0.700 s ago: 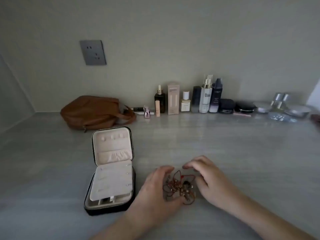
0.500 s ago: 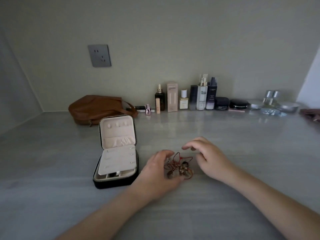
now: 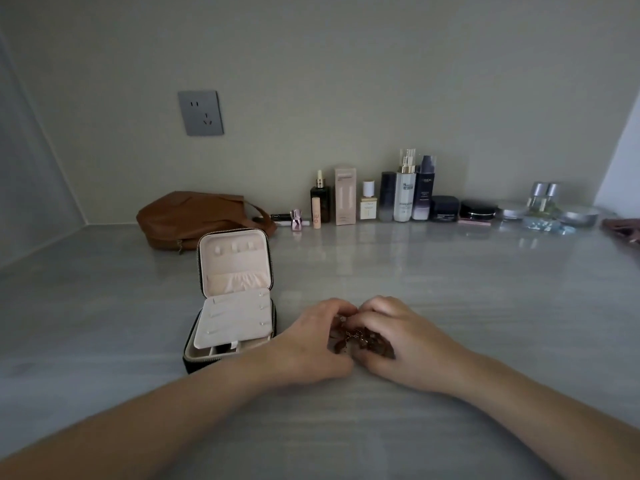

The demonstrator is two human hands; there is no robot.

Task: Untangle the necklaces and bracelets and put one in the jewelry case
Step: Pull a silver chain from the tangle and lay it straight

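Both hands have drawn together since half a second ago. The right hand (image 3: 398,334), then apart from the pile, now meets the left hand (image 3: 311,337) fingertip to fingertip. The tangle of necklaces and bracelets (image 3: 360,341), earlier lying open between them, is bunched in the curled fingers of both and partly hidden.

It all rests on the pale grey worktop (image 3: 450,289). Beyond the left hand, a brown bag (image 3: 194,216) lies against the wall. Just beside the left hand sits the jewelry case (image 3: 235,306), lid upright, with a padded flap (image 3: 232,318) lying over most of its lower tray.

Beyond the hands a row of cosmetics lines the wall. A dark bottle (image 3: 425,188) reads "L'ORÉAL". The print on the white pump bottle (image 3: 406,188) and the pink carton (image 3: 345,194) is too small to read. A small pink tube (image 3: 316,213) carries large letters, perhaps "JU".
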